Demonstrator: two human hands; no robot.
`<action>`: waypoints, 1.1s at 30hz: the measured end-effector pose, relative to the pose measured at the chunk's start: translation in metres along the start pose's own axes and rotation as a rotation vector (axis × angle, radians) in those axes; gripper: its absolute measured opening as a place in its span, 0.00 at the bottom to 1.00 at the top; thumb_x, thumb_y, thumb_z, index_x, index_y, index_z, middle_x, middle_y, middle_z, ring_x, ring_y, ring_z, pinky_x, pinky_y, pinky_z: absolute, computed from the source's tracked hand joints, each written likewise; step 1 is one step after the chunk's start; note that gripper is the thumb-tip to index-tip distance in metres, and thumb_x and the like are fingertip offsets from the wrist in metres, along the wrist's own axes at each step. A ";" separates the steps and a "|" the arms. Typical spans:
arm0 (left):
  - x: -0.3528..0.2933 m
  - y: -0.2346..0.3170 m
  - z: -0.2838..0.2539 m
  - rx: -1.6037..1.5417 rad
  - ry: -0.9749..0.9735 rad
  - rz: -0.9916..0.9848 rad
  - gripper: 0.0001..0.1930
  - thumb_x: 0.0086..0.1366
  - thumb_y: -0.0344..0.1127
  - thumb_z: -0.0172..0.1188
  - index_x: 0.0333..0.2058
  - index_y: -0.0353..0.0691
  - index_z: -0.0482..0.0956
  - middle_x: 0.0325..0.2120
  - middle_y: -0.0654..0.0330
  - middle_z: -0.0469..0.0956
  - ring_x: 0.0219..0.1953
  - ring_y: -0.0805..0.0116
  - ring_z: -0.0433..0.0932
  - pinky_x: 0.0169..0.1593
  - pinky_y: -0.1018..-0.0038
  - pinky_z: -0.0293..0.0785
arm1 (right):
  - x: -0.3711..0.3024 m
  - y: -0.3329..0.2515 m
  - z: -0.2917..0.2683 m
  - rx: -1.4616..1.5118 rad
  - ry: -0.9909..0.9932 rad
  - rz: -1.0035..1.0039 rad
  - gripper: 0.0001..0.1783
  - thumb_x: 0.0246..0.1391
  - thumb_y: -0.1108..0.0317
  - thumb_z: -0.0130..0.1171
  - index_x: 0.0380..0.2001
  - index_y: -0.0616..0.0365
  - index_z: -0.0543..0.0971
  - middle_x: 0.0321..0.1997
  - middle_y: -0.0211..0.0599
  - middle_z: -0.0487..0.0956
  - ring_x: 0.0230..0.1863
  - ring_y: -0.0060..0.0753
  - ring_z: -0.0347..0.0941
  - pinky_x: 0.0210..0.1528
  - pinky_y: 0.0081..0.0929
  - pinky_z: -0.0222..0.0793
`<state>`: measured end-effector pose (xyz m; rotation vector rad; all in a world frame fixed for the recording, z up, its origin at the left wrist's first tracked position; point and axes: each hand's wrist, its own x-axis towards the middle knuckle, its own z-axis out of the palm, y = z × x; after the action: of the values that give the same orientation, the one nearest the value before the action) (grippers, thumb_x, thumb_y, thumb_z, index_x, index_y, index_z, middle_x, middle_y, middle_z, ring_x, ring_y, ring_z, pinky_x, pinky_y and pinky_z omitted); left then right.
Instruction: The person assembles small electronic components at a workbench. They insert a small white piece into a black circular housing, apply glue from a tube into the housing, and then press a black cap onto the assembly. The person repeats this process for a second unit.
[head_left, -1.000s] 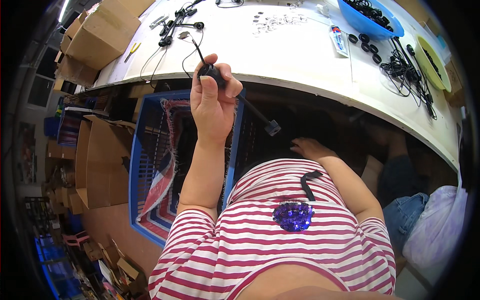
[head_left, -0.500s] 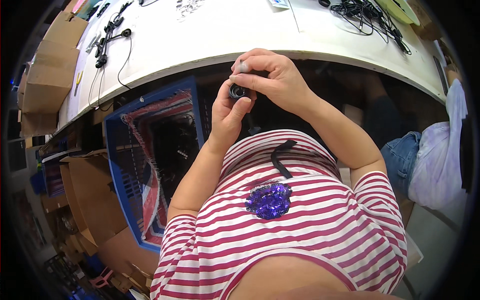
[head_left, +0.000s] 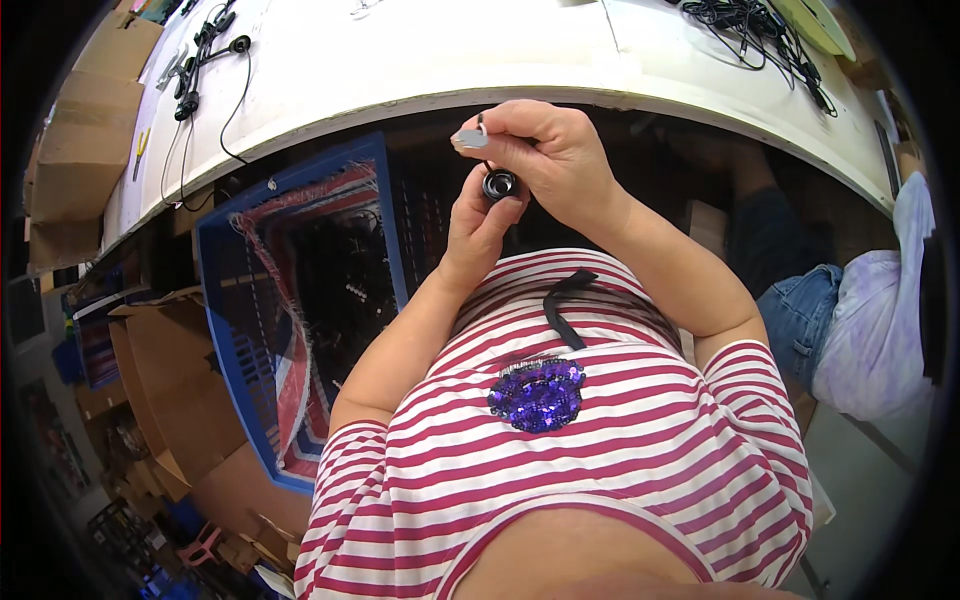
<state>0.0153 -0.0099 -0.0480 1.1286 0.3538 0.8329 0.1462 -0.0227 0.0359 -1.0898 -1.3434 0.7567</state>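
Observation:
My left hand [head_left: 474,228] is closed around a small black round part [head_left: 500,184], whose ring-shaped open end faces up. Just above it, my right hand [head_left: 565,160] pinches a small flat whitish-grey piece [head_left: 469,138] between thumb and fingers. A bit of thin black cord shows close to that piece, but where it runs is hidden by the fingers. Both hands are held close together in front of the table's near edge, over my lap.
The white table [head_left: 400,60] bears black corded parts [head_left: 200,70] at left and a heap of black cables [head_left: 750,40] at right. A cloth-lined blue basket [head_left: 235,330] stands at my left, near cardboard boxes [head_left: 90,140]. Another person's clothed body [head_left: 865,320] is at right.
My right hand has drawn slightly away from the round part, and the whitish-grey piece now shows more fully. The left hand sits a little lower and further right in view.

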 end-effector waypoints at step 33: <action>0.011 0.096 -0.023 0.486 0.153 -0.362 0.08 0.56 0.31 0.60 0.34 0.34 0.78 0.28 0.62 0.78 0.30 0.79 0.74 0.33 0.85 0.63 | 0.007 -0.017 -0.023 -0.455 -0.371 0.180 0.11 0.48 0.65 0.56 0.31 0.61 0.79 0.25 0.43 0.78 0.26 0.36 0.75 0.31 0.26 0.69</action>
<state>-0.0312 0.0302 0.0299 1.3950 0.8954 0.5220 0.1669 -0.0261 0.0561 -1.4947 -1.8070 0.8348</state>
